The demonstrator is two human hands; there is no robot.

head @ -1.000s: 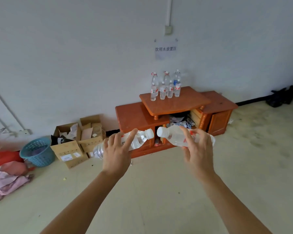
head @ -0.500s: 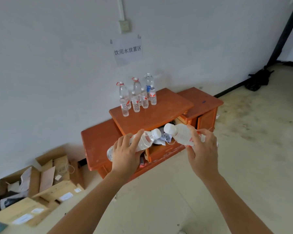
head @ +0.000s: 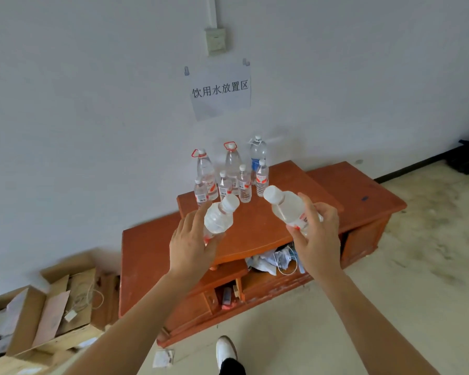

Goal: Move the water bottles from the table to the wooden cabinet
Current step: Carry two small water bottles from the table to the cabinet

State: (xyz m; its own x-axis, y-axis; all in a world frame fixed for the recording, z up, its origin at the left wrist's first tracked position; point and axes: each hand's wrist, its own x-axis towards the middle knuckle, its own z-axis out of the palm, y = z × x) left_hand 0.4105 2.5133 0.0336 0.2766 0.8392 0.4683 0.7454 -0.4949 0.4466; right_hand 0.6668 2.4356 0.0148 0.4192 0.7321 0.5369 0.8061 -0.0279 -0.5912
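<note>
My left hand [head: 191,246] grips a clear water bottle [head: 220,216] with a white cap, tilted up and to the right. A second clear bottle [head: 286,205] with a white cap and red label is held in my right hand [head: 317,236], tilted up and to the left. Both bottles hover above the raised top of the orange wooden cabinet [head: 257,231]. Several water bottles [head: 232,173], large and small, stand upright at the back of that top, against the wall.
A paper sign [head: 220,90] hangs on the white wall above the cabinet. Crumpled paper and cords [head: 275,259] fill the cabinet's open shelf. Open cardboard boxes [head: 49,312] lie on the floor to the left. My white shoe [head: 226,350] stands just before the cabinet.
I have stepped closer to the cabinet. Both hands have raised their bottles from in front of the shelf to above the cabinet top, with the caps now pointing up.
</note>
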